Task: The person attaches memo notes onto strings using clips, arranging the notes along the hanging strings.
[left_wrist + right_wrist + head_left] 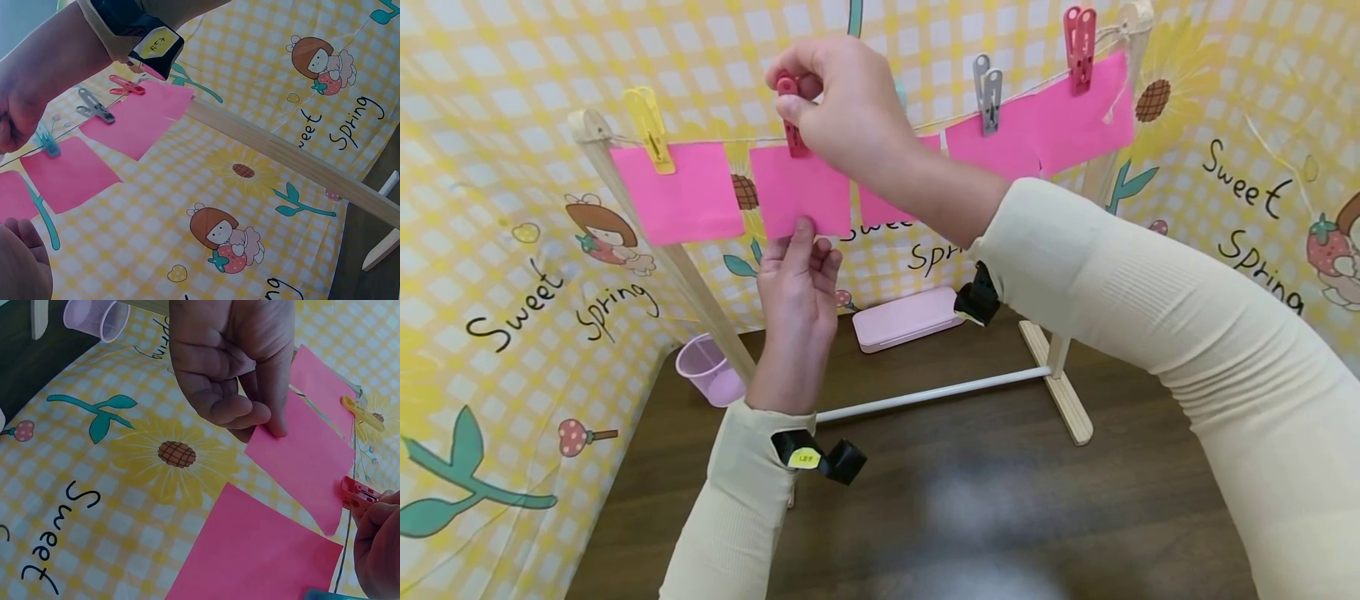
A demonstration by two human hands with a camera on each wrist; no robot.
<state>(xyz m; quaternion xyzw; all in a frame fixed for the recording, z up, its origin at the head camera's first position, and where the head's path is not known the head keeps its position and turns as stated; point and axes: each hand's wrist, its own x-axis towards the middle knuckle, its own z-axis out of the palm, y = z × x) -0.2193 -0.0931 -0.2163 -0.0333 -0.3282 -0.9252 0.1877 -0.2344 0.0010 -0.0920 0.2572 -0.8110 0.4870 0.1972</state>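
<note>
Up at the string (pixel 898 132), my right hand (pixel 861 104) pinches a red clothespin (pixel 795 140) between thumb and fingers. Its jaws sit at the top edge of a pink paper (pixel 797 187), second from the left. My left hand (pixel 797 292) holds that paper by its bottom edge, thumb in front and fingers behind. In the right wrist view, the red clothespin (pixel 358 490) overlaps the paper's edge beside the string. A yellow clothespin (pixel 653 133) holds the leftmost pink paper (pixel 681 200). My right forearm partly hides the middle paper (pixel 880 208).
A grey clothespin (pixel 990 98) and another red clothespin (pixel 1080 50) hold papers at right; a teal clothespin (pixel 48 140) hangs mid-string. Wooden posts (pixel 677 267) carry the string. Behind the stand's white bar (pixel 932 392) are a pink case (pixel 910 319) and purple cup (pixel 703 371).
</note>
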